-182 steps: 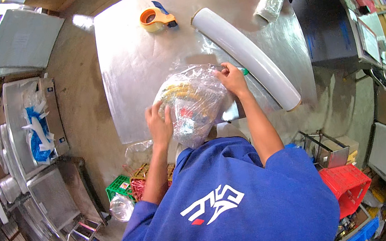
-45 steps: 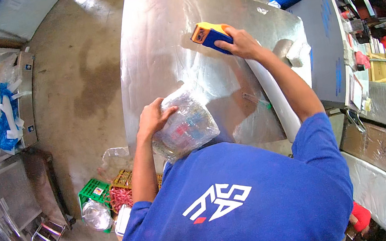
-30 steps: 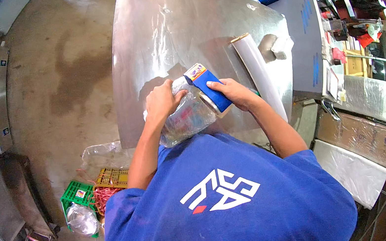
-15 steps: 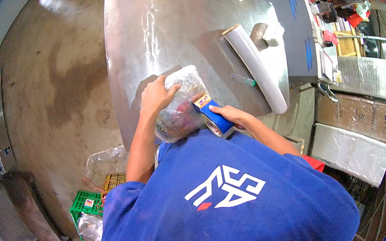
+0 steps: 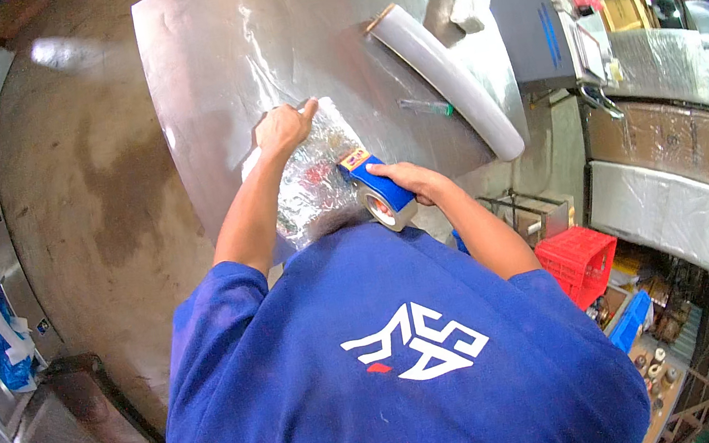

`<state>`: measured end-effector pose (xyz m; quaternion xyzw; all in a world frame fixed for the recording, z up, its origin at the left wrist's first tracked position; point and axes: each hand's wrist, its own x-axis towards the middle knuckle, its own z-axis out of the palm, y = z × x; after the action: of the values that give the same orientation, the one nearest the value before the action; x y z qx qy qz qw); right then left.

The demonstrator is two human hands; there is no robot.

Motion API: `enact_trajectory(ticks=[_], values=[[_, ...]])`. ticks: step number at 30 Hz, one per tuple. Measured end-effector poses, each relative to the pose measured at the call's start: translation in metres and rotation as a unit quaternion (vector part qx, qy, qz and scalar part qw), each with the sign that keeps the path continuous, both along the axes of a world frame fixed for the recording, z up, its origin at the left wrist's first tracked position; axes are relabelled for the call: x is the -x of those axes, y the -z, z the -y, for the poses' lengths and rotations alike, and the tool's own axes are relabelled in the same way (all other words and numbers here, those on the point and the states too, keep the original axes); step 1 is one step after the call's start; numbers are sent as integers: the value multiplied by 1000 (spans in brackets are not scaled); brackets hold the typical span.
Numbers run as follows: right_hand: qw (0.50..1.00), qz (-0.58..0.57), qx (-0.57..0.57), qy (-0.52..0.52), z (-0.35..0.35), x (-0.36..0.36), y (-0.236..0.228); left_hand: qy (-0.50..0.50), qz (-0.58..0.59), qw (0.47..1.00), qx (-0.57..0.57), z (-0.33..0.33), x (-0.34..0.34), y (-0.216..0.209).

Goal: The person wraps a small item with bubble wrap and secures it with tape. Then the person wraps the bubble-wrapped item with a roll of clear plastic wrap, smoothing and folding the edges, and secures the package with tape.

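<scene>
A clear plastic-wrapped package (image 5: 311, 193), shiny and with reddish patches under the film, lies at the near edge of the sheet-metal table (image 5: 196, 80). My left hand (image 5: 284, 129) is closed over its far left corner, the thumb reaching along the far edge. In my right hand (image 5: 411, 180) is a blue tape dispenser (image 5: 386, 184) with a roll of tape in it. Its orange-and-yellow front end rests at the package's right side; whether tape is stuck there I cannot make out. My blue shirt hides the package's nearest part.
Right of the package lie a clear tool with a green end (image 5: 427, 107) and a long roll of plastic film (image 5: 449, 84). A crumpled clear bag (image 5: 470, 10) sits beyond them. Wrapped cartons (image 5: 663, 140) and a red crate (image 5: 577, 261) stand off to the right.
The whole view has shifted, so table and package sit further left and higher. My left thumb now lies along the package's far edge. The tape dispenser stays in my right hand.
</scene>
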<state>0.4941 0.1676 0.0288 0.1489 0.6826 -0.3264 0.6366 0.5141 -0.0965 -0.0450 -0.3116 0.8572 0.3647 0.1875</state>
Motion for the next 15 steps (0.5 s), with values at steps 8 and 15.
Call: enact_trajectory(ticks=[8,15], values=[[997,-79,3,3,-39,-29,-28,-27,-12,999,35,-10,-14,-4],[995,-76,40,41,-63,-47,-1,41,-318,942,100,-19,-43,2]])
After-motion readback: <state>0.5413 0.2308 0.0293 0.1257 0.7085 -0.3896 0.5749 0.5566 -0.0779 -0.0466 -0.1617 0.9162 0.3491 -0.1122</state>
